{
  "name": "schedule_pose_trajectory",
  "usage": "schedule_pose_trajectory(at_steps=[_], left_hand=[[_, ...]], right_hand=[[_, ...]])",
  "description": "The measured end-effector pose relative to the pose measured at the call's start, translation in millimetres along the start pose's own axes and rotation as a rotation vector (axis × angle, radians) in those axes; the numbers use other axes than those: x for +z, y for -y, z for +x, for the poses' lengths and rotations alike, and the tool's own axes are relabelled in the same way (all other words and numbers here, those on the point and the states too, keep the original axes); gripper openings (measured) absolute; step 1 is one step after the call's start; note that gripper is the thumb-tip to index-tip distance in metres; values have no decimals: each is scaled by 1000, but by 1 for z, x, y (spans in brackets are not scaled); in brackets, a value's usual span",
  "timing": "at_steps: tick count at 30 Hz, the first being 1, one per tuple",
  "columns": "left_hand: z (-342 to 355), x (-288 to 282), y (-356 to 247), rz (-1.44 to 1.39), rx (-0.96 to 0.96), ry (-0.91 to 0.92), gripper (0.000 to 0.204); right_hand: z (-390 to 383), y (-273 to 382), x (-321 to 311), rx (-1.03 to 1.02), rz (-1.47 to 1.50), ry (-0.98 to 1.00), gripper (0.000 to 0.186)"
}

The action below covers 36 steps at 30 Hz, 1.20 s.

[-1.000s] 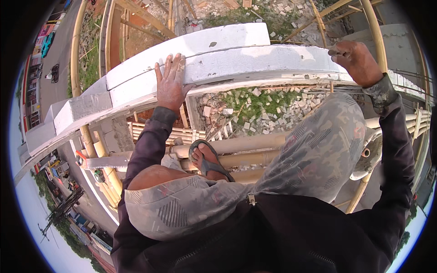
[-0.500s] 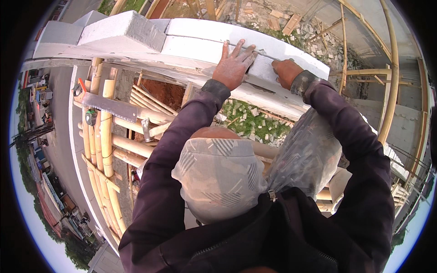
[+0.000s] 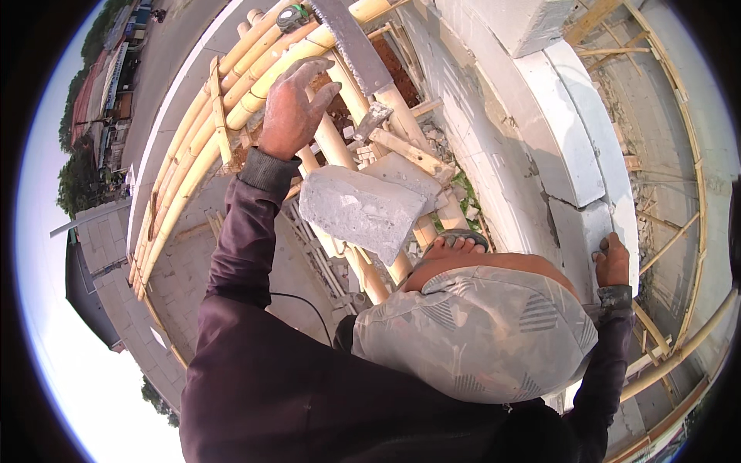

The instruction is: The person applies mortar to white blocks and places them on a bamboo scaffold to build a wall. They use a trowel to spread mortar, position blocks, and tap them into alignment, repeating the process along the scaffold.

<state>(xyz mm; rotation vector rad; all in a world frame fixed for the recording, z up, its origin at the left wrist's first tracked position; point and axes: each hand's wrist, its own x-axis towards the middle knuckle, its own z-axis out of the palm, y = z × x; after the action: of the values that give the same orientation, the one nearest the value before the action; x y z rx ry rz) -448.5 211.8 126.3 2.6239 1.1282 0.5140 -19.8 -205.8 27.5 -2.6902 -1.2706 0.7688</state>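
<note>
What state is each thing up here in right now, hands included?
Left hand: open, fingers spread, reaching over the bamboo poles.
Right hand: gripping the edge of a white wall block.
Saw: lying flat on the poles.
Broken block: loose, resting tilted on the poles.
Foot: sandalled, standing on the scaffold.

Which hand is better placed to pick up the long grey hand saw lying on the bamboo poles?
The left hand. It hovers open just beside the long grey hand saw on the yellow bamboo poles. The right hand rests far away on the white block wall.
</note>
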Motion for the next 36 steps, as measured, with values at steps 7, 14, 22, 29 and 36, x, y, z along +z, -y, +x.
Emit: schedule_pose_trajectory(at_steps=[7, 14, 22, 29, 36], left_hand=[[-47, 27, 82, -250, -461, 379, 39], [-19, 144, 112, -500, -766, 868, 54], [-20, 126, 113, -938, -923, 903, 27], [-15, 39, 22, -831, -499, 705, 40], [-23, 124, -117, -1443, -669, 702, 40]], right_hand=[[-1, 28, -19, -50, -29, -33, 20], [27, 126, 12, -411, 352, -199, 17], [67, 313, 117, -445, 349, 157, 50], [66, 304, 85, -585, 534, 311, 49], [-9, 139, -41, -325, 590, -116, 39]])
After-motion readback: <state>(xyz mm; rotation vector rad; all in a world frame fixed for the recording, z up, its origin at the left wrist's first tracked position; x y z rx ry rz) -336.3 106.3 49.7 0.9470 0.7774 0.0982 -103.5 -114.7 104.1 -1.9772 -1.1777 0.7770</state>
